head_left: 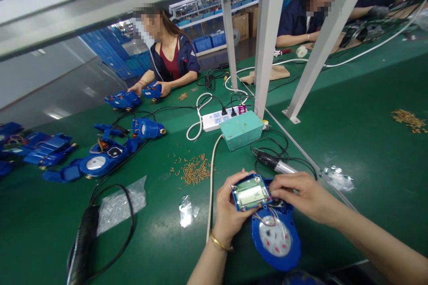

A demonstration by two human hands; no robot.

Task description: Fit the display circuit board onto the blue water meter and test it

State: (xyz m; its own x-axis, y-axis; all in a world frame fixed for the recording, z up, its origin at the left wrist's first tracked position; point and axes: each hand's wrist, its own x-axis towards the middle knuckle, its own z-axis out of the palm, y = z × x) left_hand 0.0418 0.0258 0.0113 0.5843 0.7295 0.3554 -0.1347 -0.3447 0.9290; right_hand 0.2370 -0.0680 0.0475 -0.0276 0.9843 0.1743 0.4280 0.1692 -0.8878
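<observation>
My left hand (228, 213) is wrapped round a blue meter housing (234, 196), with a green circuit board and its pale display (252, 195) facing up. At the housing's right edge, the thumb and fingers of my right hand (296, 193) are pinched together; what they hold is hidden. Thin coloured wires (272, 219) run from the housing to a blue rounded part (294, 254) with a clear round window, which hangs below. Just beyond my right hand lies an electric screwdriver (272, 160) with a black and silver body.
Loose brass screws (195, 170) are heaped mid-table. A teal box (242, 128) and a white power strip (214, 121) stand beside metal posts. Blue meter parts (100, 162) and another screwdriver (85, 240) lie left. Across the table, a co-worker (172, 60) holds blue parts.
</observation>
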